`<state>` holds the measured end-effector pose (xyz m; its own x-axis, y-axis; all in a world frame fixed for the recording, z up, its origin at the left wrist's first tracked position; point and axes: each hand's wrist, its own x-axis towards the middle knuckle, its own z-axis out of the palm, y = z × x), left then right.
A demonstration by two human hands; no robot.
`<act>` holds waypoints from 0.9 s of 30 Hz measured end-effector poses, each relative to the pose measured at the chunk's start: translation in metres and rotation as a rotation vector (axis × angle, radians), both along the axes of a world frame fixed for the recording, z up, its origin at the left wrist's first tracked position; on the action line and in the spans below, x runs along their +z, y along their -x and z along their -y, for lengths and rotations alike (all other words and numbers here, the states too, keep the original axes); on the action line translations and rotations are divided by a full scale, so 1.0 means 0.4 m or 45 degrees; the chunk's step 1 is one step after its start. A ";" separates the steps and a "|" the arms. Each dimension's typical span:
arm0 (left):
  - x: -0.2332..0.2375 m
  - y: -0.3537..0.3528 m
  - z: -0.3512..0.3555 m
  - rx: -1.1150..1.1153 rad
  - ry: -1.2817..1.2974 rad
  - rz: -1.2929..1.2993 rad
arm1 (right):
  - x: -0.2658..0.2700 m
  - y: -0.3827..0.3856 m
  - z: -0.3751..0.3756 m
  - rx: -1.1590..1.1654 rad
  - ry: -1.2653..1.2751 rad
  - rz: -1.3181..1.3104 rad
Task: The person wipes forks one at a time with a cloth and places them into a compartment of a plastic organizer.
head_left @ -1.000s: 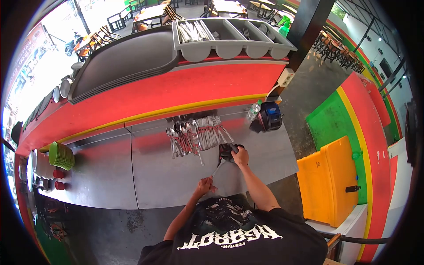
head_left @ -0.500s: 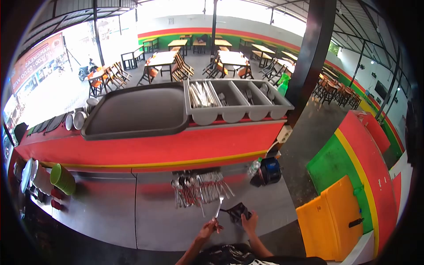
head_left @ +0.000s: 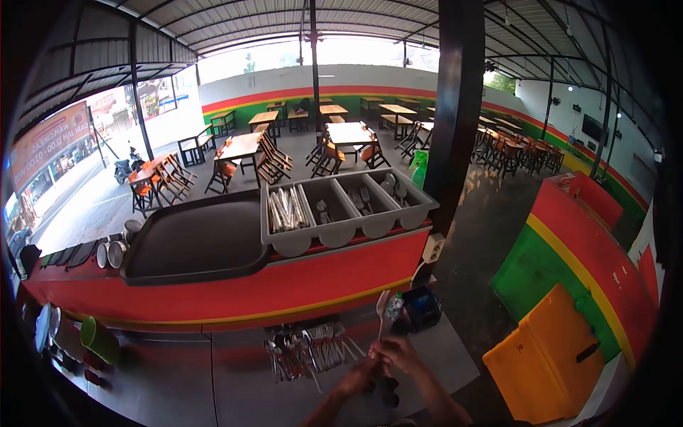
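Note:
My left hand [head_left: 361, 375] is closed on the lower handle of a metal fork [head_left: 382, 309], which stands upright with its head pointing away from me. Against it, my right hand [head_left: 400, 354] is closed around the same handle area. A black cloth [head_left: 388, 393] shows in part below the hands; most of it is hidden by the fingers. To the left of my hands, a pile of spoons and forks [head_left: 309, 352] lies on the grey counter [head_left: 256, 398].
A grey cutlery tray [head_left: 348, 231] with several compartments sits on the red ledge beside a large black tray [head_left: 199, 238]. A plastic bottle [head_left: 393, 306] and a dark blue-black object [head_left: 421, 309] stand right. Green containers [head_left: 99, 341] are left; a yellow bin [head_left: 541, 363] is right.
My hands have come together, the right one moving to the fork's handle with the cloth. The fork has shifted right and further up from the pile. The head view has tilted upward.

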<state>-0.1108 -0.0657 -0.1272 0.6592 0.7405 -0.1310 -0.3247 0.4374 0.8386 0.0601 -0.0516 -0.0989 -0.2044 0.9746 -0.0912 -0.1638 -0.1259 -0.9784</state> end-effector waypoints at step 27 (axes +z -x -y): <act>0.546 -0.192 -0.773 0.842 -1.378 -1.823 | 0.441 -0.127 -0.901 -0.175 -0.877 1.148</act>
